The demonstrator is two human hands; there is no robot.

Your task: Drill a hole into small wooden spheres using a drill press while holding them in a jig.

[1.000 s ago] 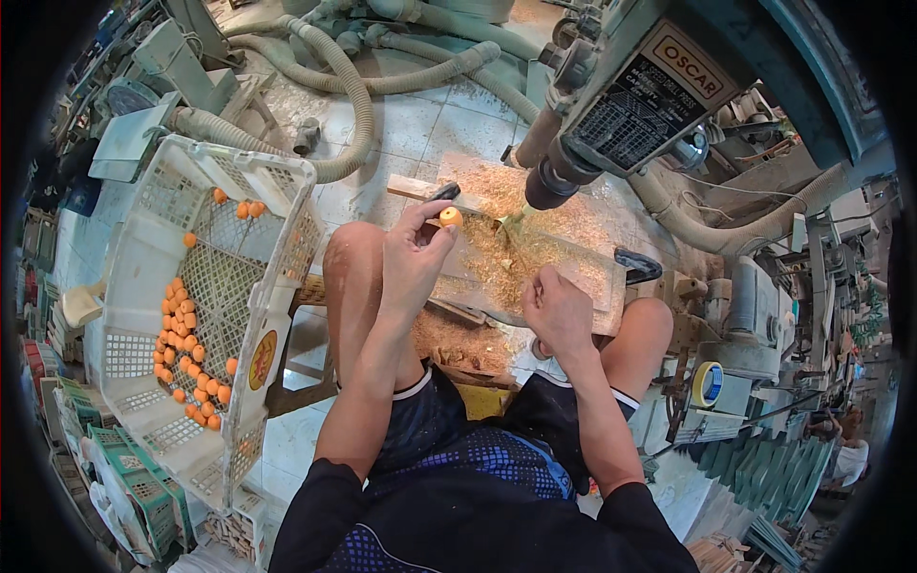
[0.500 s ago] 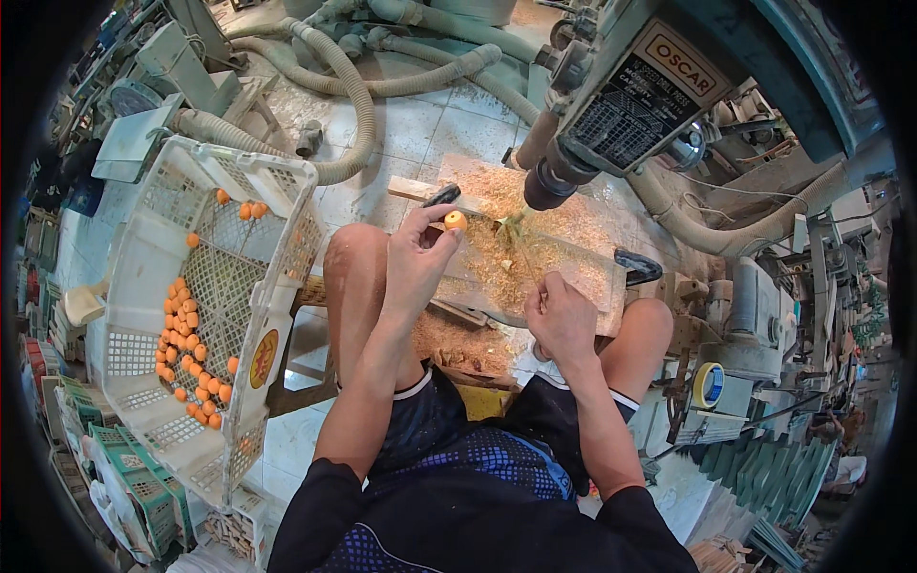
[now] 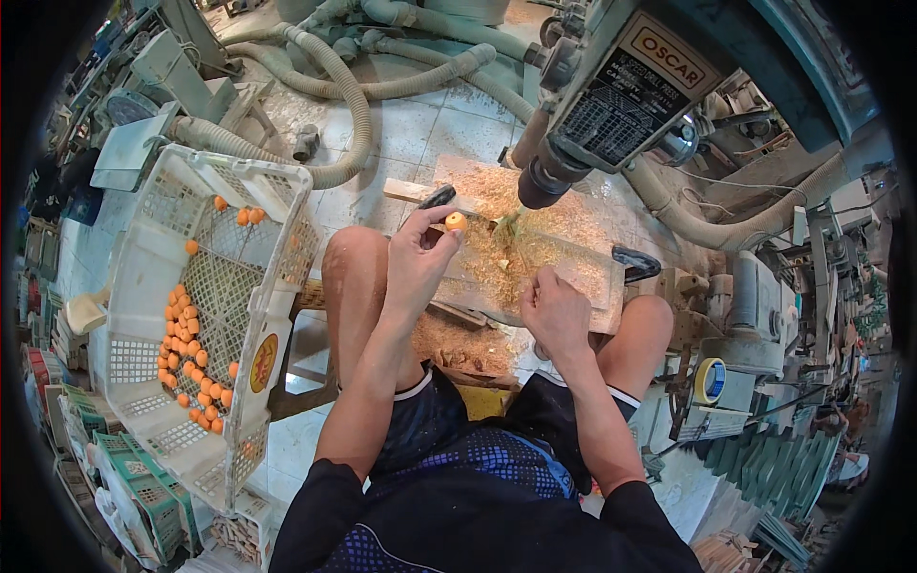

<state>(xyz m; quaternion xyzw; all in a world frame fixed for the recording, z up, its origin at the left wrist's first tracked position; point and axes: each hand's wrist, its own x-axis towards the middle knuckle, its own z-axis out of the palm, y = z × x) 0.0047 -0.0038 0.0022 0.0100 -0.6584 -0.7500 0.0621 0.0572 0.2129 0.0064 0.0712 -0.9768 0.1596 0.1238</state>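
Between the thumb and fingers of my left hand is a small round orange wooden bead with a dark hole in its top. My right hand is closed in a pinch over the right part of the wooden board. A thin stick, faint against the shavings, seems to run from its fingertips toward the greenish tuft. Wood shavings cover much of the board. Above and beyond my hands hangs the dark chuck of a drill press.
At my left stands a white plastic crate with several orange beads inside. Black-handled clamps sit at the board's edges. Ribbed hoses wind across the tiled floor. A roll of tape is at the right.
My right hand has shifted slightly up and to the left. The left hand keeps hold of the bead in nearly the same place. The view has tilted a little.
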